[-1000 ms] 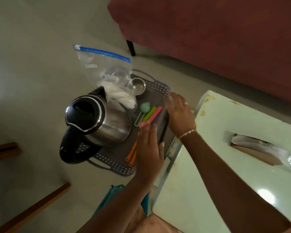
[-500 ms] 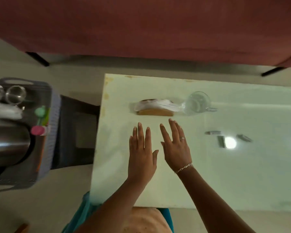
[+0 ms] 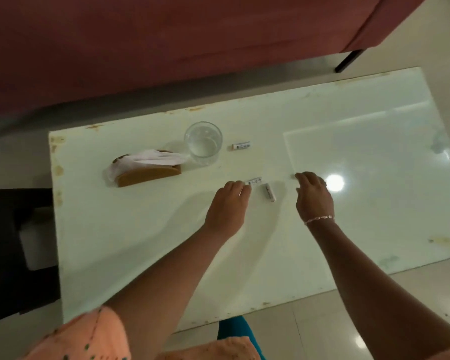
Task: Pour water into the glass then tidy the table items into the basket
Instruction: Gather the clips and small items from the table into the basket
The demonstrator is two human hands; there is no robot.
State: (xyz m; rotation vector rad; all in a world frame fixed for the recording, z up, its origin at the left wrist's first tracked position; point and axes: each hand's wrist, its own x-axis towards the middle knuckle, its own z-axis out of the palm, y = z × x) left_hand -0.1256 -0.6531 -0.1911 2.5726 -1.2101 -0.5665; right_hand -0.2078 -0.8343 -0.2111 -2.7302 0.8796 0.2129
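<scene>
A clear glass [image 3: 203,142] with water in it stands upright on the pale table [image 3: 140,229]. Three small white labelled tubes lie near it: one [image 3: 241,146] right of the glass, one [image 3: 254,181] at the middle, one [image 3: 270,196] just beside that. My left hand [image 3: 227,207] reaches over the table and its fingertips pinch the left end of the middle tube. To the right of the tubes my right hand [image 3: 314,197] hovers with fingers bent down and loosely curled, holding nothing that I can see. The basket is out of view.
A brown tissue holder [image 3: 148,174] with white tissue sticking out lies left of the glass. A dark red sofa [image 3: 166,48] runs along the far side of the table. A dark stool [image 3: 16,245] stands past the table's left edge.
The view swung from the basket with the kettle, on the left, back over the table. Both hands moved from flat and hovering to the small white tubes, and the left fingertips closed on one.
</scene>
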